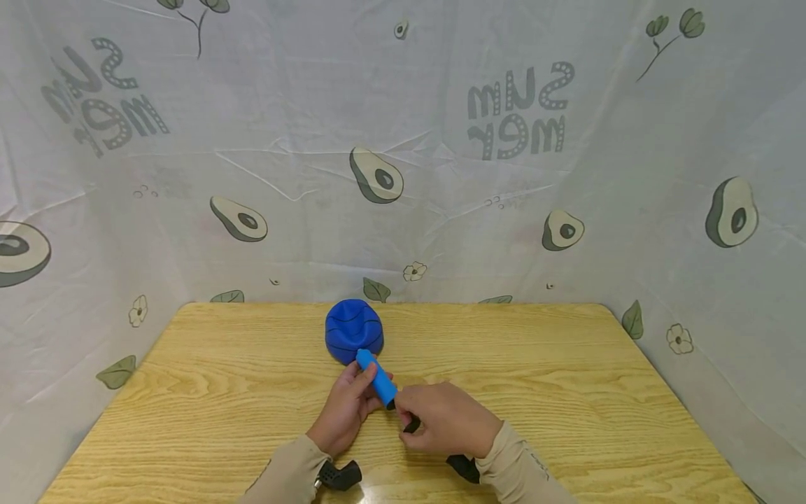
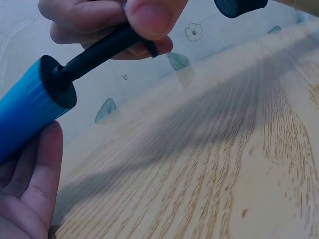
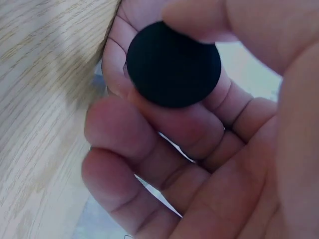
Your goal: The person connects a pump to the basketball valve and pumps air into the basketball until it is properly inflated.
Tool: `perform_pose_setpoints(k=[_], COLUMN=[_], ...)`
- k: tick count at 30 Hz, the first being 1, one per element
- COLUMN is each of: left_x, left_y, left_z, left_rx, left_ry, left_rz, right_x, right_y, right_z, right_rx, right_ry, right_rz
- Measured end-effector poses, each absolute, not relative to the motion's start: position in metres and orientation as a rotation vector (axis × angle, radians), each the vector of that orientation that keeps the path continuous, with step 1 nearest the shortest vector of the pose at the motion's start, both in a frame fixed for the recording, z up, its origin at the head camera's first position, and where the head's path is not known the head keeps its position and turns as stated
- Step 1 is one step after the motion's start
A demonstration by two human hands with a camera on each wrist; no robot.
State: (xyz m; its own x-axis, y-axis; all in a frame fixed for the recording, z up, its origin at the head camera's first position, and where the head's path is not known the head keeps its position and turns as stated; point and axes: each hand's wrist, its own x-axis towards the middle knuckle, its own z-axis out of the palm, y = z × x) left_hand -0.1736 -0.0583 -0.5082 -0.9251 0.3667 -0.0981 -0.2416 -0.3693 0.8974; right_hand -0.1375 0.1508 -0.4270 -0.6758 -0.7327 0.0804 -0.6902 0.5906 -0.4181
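A dented, partly deflated blue ball with dark seam lines rests on the table. My left hand grips the blue barrel of a hand pump, whose tip meets the near side of the ball; whether a needle is in it is hidden. My right hand pinches the pump's black handle between thumb and curled fingers. In the left wrist view a length of black plunger rod shows between the barrel and the right fingers.
The wood-grain table spreads around both hands. A pale curtain printed with avocados hangs behind it and along both sides. Black straps with mounts sit at the wrists, below the sleeves' cuffs.
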Motion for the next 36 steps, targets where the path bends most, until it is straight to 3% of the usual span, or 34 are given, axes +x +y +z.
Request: perform_pose_setpoints(k=[16, 36], left_x=[-0.1730, -0.1724], left_y=[-0.0596, -0.0557], left_z=[-0.5111, -0.5084], left_rx=[0.108, 0.176], left_ry=[1.509, 1.572], left_rz=[2.397, 2.328], right_x=[-0.1363, -0.1387], right_y=[0.1500, 0.1520], right_z=[-0.4258, -0.4283], right_rx=[-1.232, -1.029], right_ry=[2.580, 2.884], right_rz=[-0.671, -0.638])
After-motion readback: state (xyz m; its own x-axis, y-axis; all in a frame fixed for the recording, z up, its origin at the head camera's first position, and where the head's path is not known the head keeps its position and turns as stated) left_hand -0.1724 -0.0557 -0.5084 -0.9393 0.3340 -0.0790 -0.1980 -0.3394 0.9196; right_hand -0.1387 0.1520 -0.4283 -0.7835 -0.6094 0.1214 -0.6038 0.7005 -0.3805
